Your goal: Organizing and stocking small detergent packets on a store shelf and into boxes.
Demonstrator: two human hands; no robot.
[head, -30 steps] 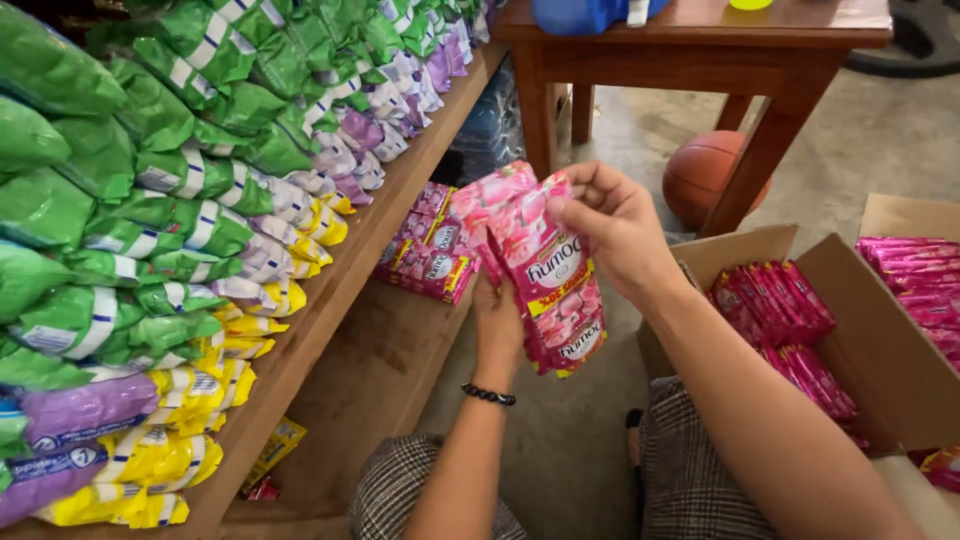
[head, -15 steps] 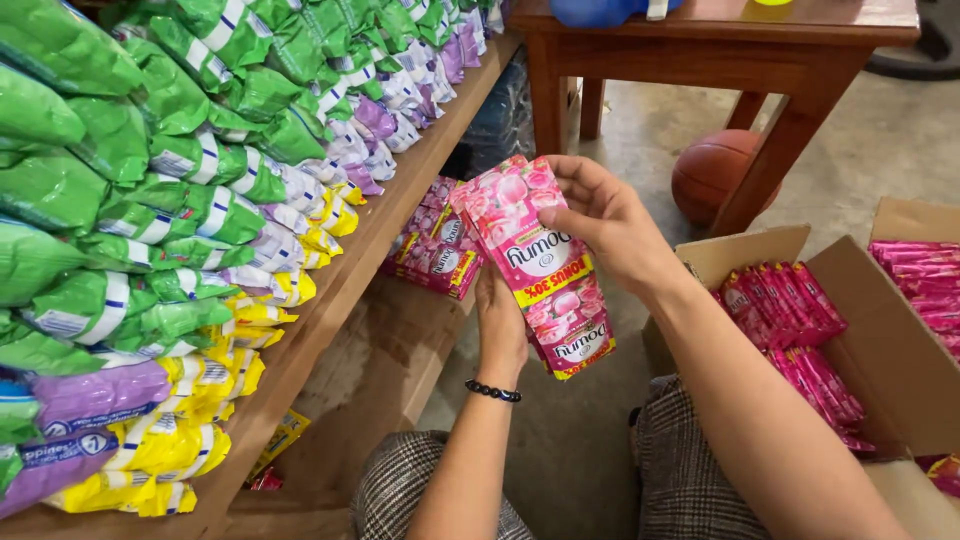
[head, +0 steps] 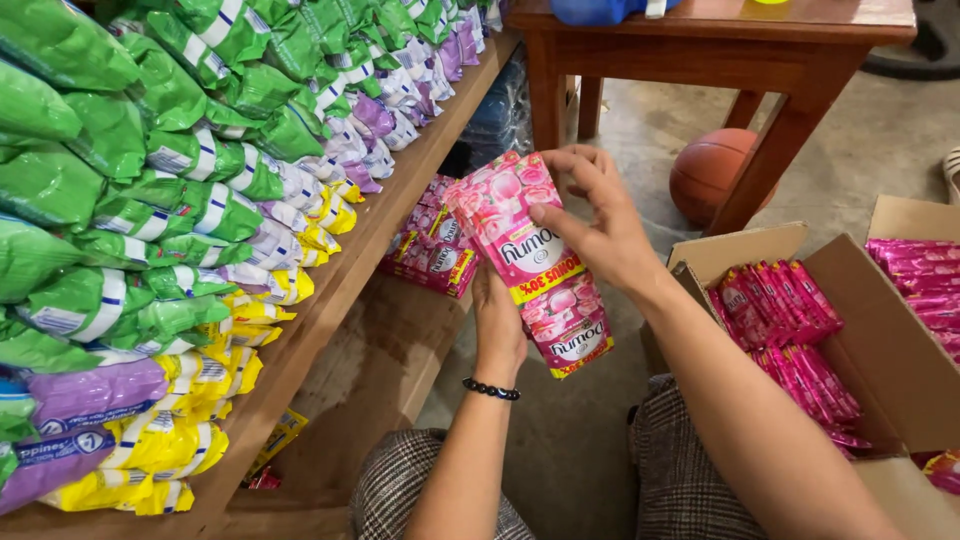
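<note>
Change: we are lowering the pink sachet strip (head: pixel 535 262) slightly since a second ago, still before the lower shelf (head: pixel 385 360).
Left hand (head: pixel 497 322): gripping it from behind.
Right hand (head: pixel 600 222): pinching its top.
Source: open cardboard box (head: pixel 900 370) beside us.

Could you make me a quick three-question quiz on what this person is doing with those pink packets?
1. True or false: both hands hold the strip of pink sachets.
2. What round thing lies under the wooden table?
3. Where are more pink packets: A) in the cardboard box, B) on the table top?

Key:
1. True: left hand below, right hand at the top.
2. An orange basketball.
3. A.
</note>
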